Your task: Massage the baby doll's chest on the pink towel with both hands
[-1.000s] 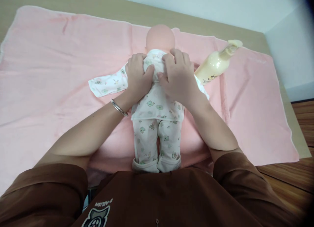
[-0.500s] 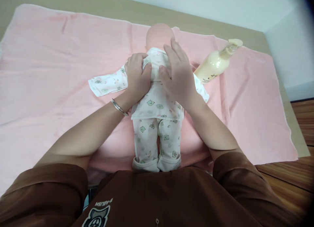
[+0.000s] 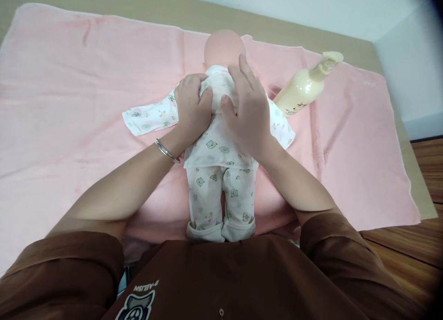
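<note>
Okay so the readable stuff first, and there's not much: the brown shirt on the person has a cartoon animal logo on the chest, with small lettering above it that's upside down from this view, and I can't make it out for sure. The cream-coloured pump bottle lying tilted on the towel has a small dark print on its label, too tiny to read, so no clue on the brand, and I can't tell what's inside either. It sits just beside the doll's sleeve, pump head pointing up and away to the right. The baby doll lies in the middle of a pink towel on a light wood table, bald head pointing away from the person and feet toward them. It's wearing a white bear-print onesie, with one sleeve spread out to the left and the leg cuffs turned up. The left hand, with a silver bangle on the wrist, is curled and bunching the onesie up near the doll's shoulder. The right hand is open, fingers spread, flat on the doll's upper body just below its head.
</note>
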`<state>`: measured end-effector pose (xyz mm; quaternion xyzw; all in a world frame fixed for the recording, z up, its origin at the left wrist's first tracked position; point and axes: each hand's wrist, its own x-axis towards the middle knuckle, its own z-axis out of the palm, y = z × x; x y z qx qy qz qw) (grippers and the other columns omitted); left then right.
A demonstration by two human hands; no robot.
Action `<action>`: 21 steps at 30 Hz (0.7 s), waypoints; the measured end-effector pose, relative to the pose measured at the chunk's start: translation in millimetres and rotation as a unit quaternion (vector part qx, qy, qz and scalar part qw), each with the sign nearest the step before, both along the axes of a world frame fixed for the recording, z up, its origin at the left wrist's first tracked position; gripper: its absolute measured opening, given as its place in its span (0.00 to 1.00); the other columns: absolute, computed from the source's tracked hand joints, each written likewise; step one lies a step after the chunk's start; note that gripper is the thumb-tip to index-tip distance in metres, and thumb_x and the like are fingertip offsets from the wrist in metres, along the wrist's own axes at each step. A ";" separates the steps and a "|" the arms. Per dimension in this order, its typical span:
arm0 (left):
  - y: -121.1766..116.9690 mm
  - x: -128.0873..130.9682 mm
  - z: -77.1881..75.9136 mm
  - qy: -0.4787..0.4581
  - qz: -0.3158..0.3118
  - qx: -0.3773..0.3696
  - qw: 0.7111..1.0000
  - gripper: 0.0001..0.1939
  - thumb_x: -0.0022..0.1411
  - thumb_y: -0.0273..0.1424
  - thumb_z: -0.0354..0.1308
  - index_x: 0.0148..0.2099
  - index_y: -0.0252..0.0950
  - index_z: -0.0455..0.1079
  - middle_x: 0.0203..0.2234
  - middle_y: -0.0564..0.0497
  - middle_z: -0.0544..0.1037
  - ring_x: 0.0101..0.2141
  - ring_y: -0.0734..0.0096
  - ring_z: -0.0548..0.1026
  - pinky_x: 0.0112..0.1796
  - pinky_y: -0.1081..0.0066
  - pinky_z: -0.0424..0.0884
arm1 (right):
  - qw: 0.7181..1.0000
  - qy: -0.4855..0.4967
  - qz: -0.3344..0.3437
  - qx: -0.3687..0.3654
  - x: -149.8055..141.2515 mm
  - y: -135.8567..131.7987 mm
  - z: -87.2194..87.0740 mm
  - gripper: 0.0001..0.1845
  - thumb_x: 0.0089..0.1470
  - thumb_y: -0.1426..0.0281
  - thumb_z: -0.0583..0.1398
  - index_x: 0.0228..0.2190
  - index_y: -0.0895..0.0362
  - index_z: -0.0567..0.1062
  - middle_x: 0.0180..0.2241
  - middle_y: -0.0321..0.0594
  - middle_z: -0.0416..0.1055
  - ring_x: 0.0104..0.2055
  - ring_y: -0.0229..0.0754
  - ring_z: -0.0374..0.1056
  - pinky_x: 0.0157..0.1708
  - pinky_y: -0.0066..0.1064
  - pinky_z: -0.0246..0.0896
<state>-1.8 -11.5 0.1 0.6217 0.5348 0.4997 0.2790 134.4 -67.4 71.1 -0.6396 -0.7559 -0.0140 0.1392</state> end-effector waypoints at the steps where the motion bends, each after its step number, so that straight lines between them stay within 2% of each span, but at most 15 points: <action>1: 0.1 0.0 -0.3 0.000 0.000 -0.001 1.000 0.11 0.64 0.46 0.57 0.44 0.48 0.71 0.48 0.49 0.76 0.56 0.49 0.68 0.64 0.48 0.56 | 1.000 0.003 0.003 -0.009 -1.2 1.5 -4.9 0.33 0.70 0.66 0.45 0.71 0.58 0.60 0.76 0.42 0.51 0.78 0.50 0.51 0.77 0.45 0.53; 3: 0.6 -0.3 -1.4 0.006 0.002 0.002 1.000 0.12 0.65 0.46 0.56 0.45 0.47 0.71 0.49 0.50 0.77 0.56 0.50 0.68 0.65 0.49 0.57 | 0.999 0.008 0.012 -0.034 -3.5 4.5 -13.7 0.34 0.69 0.66 0.47 0.71 0.64 0.59 0.76 0.48 0.51 0.79 0.57 0.49 0.79 0.51 0.48; 5: 1.5 -0.6 -2.5 0.019 0.002 0.004 1.000 0.10 0.65 0.43 0.56 0.45 0.47 0.71 0.49 0.49 0.77 0.55 0.51 0.68 0.64 0.50 0.59 | 0.999 0.009 0.016 -0.044 -4.5 5.7 -15.6 0.34 0.69 0.66 0.48 0.72 0.64 0.59 0.76 0.49 0.49 0.80 0.60 0.45 0.78 0.55 0.48; 9: 2.7 -1.6 -3.5 0.028 0.011 0.009 1.000 0.08 0.66 0.40 0.55 0.44 0.47 0.71 0.48 0.48 0.77 0.55 0.50 0.68 0.63 0.49 0.60 | 1.000 -0.029 0.003 -0.004 -1.8 5.0 -4.6 0.32 0.70 0.67 0.45 0.72 0.54 0.59 0.77 0.37 0.48 0.80 0.46 0.45 0.78 0.44 0.53; 11: 2.5 -2.5 -2.6 0.032 0.005 0.016 0.999 0.07 0.66 0.40 0.55 0.45 0.48 0.71 0.49 0.48 0.77 0.56 0.49 0.69 0.63 0.49 0.61 | 0.999 -0.040 0.002 -0.007 -0.4 6.6 -4.1 0.33 0.70 0.67 0.44 0.72 0.51 0.59 0.76 0.33 0.51 0.80 0.44 0.45 0.78 0.46 0.52; 13: 2.4 -3.8 -1.2 0.036 -0.007 0.017 0.999 0.07 0.67 0.41 0.56 0.45 0.48 0.71 0.49 0.49 0.77 0.56 0.50 0.69 0.63 0.50 0.61 | 0.999 -0.022 0.022 -0.028 -0.4 8.2 -9.6 0.33 0.70 0.66 0.44 0.73 0.55 0.58 0.76 0.37 0.51 0.81 0.50 0.44 0.79 0.50 0.49; 15: 3.7 -5.5 -0.8 0.032 -0.011 0.013 0.999 0.07 0.68 0.43 0.56 0.44 0.48 0.71 0.49 0.50 0.77 0.56 0.51 0.70 0.63 0.52 0.61 | 0.998 -0.010 0.043 -0.046 -2.0 5.9 -16.7 0.34 0.71 0.64 0.44 0.73 0.62 0.56 0.77 0.46 0.47 0.81 0.57 0.44 0.79 0.55 0.46; 17: 7.0 -7.6 -1.8 0.018 -0.012 0.011 1.000 0.08 0.69 0.42 0.56 0.44 0.46 0.71 0.48 0.51 0.77 0.55 0.53 0.70 0.62 0.53 0.60 | 0.997 -0.013 0.053 -0.051 -4.5 -2.7 -19.7 0.35 0.71 0.62 0.46 0.73 0.64 0.55 0.77 0.51 0.46 0.80 0.63 0.44 0.78 0.60 0.46; 19: 11.3 -10.2 -3.2 -0.004 -0.020 0.014 1.000 0.08 0.70 0.40 0.57 0.45 0.44 0.72 0.47 0.52 0.78 0.55 0.55 0.70 0.62 0.53 0.60 | 0.996 -0.027 0.057 -0.056 -6.0 -16.0 -15.3 0.35 0.70 0.63 0.51 0.73 0.63 0.57 0.77 0.53 0.48 0.79 0.66 0.46 0.75 0.65 0.49; 21: 14.7 -12.7 -2.3 -0.029 -0.020 0.022 0.999 0.07 0.70 0.38 0.58 0.46 0.43 0.73 0.47 0.53 0.78 0.54 0.56 0.71 0.62 0.53 0.61 | 0.993 -0.047 0.079 -0.072 -4.2 -29.3 -2.6 0.35 0.69 0.65 0.53 0.72 0.64 0.59 0.76 0.55 0.49 0.78 0.68 0.47 0.75 0.63 0.52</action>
